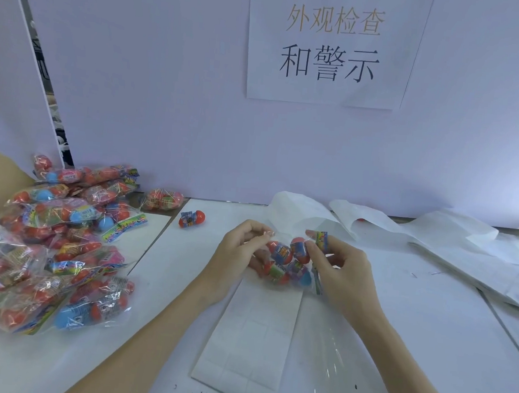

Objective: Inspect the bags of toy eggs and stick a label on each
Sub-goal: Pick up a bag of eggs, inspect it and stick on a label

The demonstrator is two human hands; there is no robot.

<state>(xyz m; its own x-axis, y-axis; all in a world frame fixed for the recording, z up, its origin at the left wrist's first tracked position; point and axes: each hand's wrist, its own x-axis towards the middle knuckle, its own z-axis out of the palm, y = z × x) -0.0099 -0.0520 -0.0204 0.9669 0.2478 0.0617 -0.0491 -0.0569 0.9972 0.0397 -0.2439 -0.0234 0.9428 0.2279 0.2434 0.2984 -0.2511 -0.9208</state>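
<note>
clear bag [288, 264] in two hands, one loose egg [191, 218] beside

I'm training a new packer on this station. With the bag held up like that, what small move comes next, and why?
Probably turn the bag of toy eggs over to finish checking it: both the left hand and right hand pinch it above the label sheet, and neither holds a label yet.
</note>
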